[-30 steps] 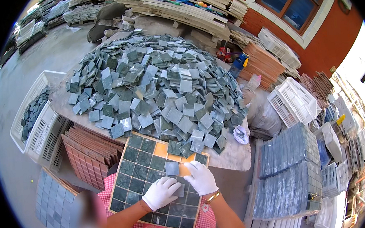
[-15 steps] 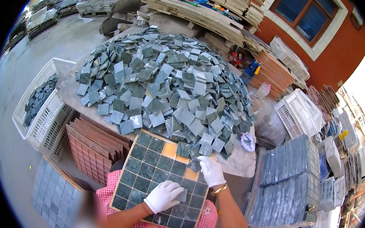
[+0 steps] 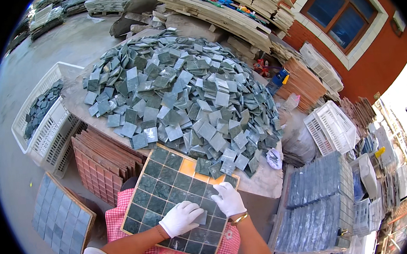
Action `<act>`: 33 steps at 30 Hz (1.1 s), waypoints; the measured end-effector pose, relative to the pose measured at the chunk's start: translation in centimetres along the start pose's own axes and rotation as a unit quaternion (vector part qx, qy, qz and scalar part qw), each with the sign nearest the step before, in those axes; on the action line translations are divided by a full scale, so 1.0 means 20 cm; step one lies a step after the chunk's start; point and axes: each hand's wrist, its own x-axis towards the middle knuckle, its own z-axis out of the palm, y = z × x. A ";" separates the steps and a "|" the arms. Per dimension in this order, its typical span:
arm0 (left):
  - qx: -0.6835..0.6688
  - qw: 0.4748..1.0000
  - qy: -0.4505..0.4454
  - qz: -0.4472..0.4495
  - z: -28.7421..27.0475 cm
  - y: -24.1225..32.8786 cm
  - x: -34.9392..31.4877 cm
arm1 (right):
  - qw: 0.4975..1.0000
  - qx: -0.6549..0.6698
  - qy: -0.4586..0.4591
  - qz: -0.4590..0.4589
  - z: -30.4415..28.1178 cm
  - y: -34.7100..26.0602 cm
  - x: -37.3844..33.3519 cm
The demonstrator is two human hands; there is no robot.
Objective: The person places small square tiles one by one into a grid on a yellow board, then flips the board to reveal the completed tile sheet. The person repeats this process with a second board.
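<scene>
A square wood-edged tray (image 3: pixel 132 203) lies tilted across my lap, its grid mostly filled with dark green stone tiles. Orange base (image 3: pixel 187 166) shows through in a few cells near the far edge. My left hand (image 3: pixel 181 219), white-gloved and curled, rests over the tray's lower middle with a loose grey-green tile (image 3: pixel 202 217) at its fingertips. At the tray's right side my gloved right hand (image 3: pixel 230 200) has its bent fingers on a tile (image 3: pixel 209 192) lying in a cell. The fingertips partly cover that tile.
A large heap of loose stone tiles (image 3: pixel 181 90) covers the table (image 3: pixel 79 101) beyond the tray. White crates (image 3: pixel 50 124) stand at the left, beside stacked red-brown grid trays (image 3: pixel 96 159). A filled tile panel (image 3: pixel 60 217) leans lower left. Wrapped tile stacks (image 3: pixel 314 199) stand at right.
My right hand has lowered its tile into an orange cell, which the tile now covers. The left hand stays almost in place with its tile.
</scene>
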 end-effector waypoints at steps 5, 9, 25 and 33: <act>0.001 1.000 0.001 0.006 0.00 0.00 0.00 | 0.990 -0.076 0.115 0.039 0.01 -0.04 0.10; 0.002 1.000 -0.012 -0.001 0.01 -0.02 0.00 | 0.985 -0.096 0.142 0.034 0.03 -0.12 0.24; -0.019 1.000 0.009 0.007 0.03 -0.04 -0.03 | 0.993 0.093 0.063 0.023 -0.09 -0.09 0.42; -0.012 1.000 0.021 0.009 0.01 -0.05 -0.02 | 0.406 0.905 -0.118 0.033 -0.05 -0.05 0.21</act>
